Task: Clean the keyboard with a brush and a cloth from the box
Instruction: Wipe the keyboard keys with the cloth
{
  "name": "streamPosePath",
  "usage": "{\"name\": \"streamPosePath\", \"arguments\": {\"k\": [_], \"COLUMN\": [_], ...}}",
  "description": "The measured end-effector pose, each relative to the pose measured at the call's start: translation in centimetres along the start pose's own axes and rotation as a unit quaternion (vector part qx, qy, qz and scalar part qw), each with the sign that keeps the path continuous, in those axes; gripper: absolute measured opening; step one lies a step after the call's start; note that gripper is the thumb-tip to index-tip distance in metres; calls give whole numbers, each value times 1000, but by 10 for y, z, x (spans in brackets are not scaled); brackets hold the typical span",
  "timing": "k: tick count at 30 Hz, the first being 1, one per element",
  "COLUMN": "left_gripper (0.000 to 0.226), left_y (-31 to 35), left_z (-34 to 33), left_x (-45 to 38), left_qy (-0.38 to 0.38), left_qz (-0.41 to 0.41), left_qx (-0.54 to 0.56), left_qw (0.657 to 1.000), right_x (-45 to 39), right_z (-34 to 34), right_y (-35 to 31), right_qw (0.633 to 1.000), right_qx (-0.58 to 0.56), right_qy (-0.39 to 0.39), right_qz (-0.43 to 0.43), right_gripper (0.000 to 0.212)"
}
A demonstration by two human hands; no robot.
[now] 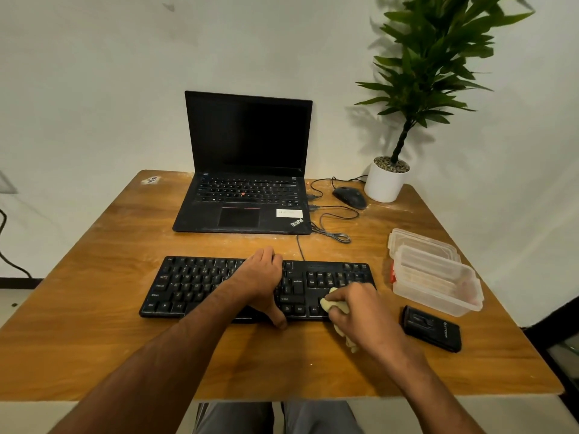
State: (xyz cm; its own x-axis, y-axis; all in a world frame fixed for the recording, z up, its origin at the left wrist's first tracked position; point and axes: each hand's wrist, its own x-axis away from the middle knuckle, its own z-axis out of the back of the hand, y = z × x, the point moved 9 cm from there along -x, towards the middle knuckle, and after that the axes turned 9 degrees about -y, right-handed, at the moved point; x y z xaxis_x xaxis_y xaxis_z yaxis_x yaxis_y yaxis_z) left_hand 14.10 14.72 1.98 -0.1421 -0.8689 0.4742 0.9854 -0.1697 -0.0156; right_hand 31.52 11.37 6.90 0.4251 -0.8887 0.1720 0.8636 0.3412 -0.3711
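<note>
Left hand [261, 281] is laid across the middle of the keyboard [194, 286], fingers curled over its far edge, thumb hooked under the near edge; the board is gripped. Right hand [357, 308] is bunched round a pale cloth [329, 303], pressed onto the keys at the right end near the arrow block; a tail of cloth is seen hanging below the palm onto the table [125, 355]. Clear box [438, 286] is set right of the keyboard, lid beside it; contents cannot be told. Brush not made out.
</note>
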Motion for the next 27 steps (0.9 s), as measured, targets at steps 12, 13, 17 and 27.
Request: {"name": "streamPosePath", "arguments": {"k": [12, 13, 17, 27], "left_gripper": [127, 127, 136, 137], "left_y": [20, 22, 15, 15], "left_z": [9, 9, 6, 6], "left_x": [-5, -7, -6, -10], "left_qy": [28, 34, 34, 17], "left_qz": [-43, -50, -56, -59], "left_qx": [52, 59, 91, 75], "left_qw": [997, 996, 994, 995], "right_x": [-10, -11, -9, -66], "right_z": [-12, -12, -10, 24], "right_y": [-41, -40, -18, -17], "right_qw": [998, 998, 994, 995], "right_qx": [-25, -28, -102, -10], "right_qy": [25, 25, -25, 96], "right_qz": [47, 44, 13, 27], "right_gripper": [32, 32, 27, 33]}}
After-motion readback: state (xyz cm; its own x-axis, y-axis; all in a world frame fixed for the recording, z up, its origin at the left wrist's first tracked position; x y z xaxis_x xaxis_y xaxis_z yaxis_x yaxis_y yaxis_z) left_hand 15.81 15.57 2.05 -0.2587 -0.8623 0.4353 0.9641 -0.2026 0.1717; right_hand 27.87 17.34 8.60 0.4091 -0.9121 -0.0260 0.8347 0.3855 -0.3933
